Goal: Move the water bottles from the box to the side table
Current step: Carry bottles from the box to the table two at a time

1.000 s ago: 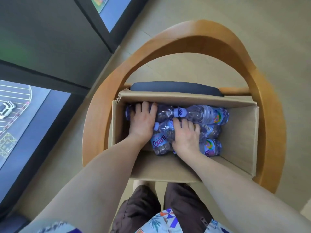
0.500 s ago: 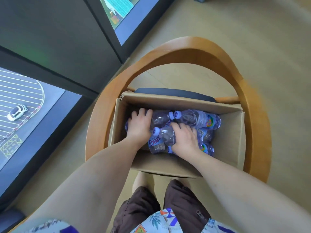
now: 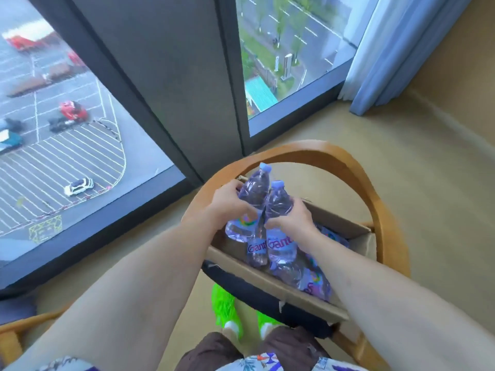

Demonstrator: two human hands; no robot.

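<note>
My left hand (image 3: pixel 227 204) grips a clear water bottle (image 3: pixel 254 191) with a blue cap, raised above the cardboard box (image 3: pixel 241 263). My right hand (image 3: pixel 292 220) grips a second bottle (image 3: pixel 278 202) right beside it, the two touching. A third bottle (image 3: pixel 255 250) with a purple label shows below and between the hands; which hand holds it is unclear. Several more bottles (image 3: pixel 313 279) lie flat inside the box. No side table can be identified in this view.
The box sits on a dark cushion (image 3: pixel 267 293) of a chair with a curved wooden frame (image 3: pixel 348 167). Floor-to-ceiling windows (image 3: pixel 67 156) stand close behind it, a blue curtain (image 3: pixel 401 49) at the right. A wooden furniture edge (image 3: pixel 16 330) shows at bottom left.
Both hands were down in the box on the lying bottles; they have closed on bottles and lifted them up out of it. The camera has tilted up towards the windows.
</note>
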